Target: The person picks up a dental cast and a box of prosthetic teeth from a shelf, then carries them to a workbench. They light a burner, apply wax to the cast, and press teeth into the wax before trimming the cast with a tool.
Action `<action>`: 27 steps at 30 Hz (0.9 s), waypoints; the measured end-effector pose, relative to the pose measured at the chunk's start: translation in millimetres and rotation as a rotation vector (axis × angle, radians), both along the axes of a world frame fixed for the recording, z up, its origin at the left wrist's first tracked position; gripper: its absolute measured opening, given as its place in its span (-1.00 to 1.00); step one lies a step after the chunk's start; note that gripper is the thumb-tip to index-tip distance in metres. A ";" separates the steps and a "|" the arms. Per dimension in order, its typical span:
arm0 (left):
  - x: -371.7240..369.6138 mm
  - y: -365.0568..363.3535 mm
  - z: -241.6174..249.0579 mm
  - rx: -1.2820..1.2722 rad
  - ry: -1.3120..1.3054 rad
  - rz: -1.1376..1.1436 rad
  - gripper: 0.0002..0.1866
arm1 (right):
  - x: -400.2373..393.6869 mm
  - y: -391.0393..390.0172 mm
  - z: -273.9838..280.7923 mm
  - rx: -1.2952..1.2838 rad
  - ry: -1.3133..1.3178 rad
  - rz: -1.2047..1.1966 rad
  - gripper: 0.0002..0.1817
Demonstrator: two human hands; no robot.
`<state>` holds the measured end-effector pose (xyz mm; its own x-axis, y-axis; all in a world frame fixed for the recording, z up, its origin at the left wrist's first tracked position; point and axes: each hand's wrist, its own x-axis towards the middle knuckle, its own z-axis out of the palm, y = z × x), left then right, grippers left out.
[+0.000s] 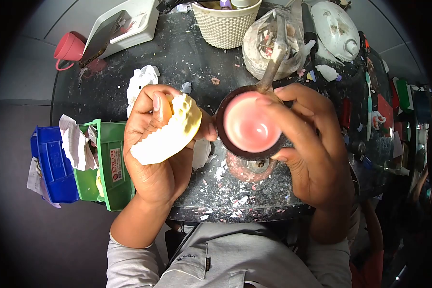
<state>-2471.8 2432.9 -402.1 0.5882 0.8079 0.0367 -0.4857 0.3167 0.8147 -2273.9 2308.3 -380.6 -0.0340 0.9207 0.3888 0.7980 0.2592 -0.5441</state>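
My left hand (151, 144) is closed around a pale yellow dental cast (170, 134) with a jagged, tooth-like upper edge, strongly lit so its detail is washed out. One of its fingertips comes close to the pan's left rim. In my right hand (312, 139) is a small dark pan (220, 126), gripped by the rim near its handle. Smooth, shiny pink wax (249, 120), apparently melted, fills the pan. Its dirty metal handle (273, 67) points away from me. Below the pan, partly covered by it, stands a round pinkish thing with a metal centre (257, 165).
On the black table (187, 62) lie many plaster and wax scraps. Along the back are a white tray (151, 21), a woven basket (225, 26) and a bag-lined tub (254, 57). Green (110, 192) and blue (57, 168) bins adjoin the left edge. A pink cup (71, 49) is at far left.
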 end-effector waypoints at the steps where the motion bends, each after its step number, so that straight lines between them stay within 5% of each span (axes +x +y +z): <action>1: -0.2 0.2 -0.7 0.000 -0.012 -0.005 -0.59 | -0.6 -0.7 0.4 0.000 0.000 0.000 -0.58; 27: 1.0 0.0 0.0 0.004 -0.029 -0.007 -0.62 | -5.3 0.8 -7.0 0.012 0.053 -0.005 -0.57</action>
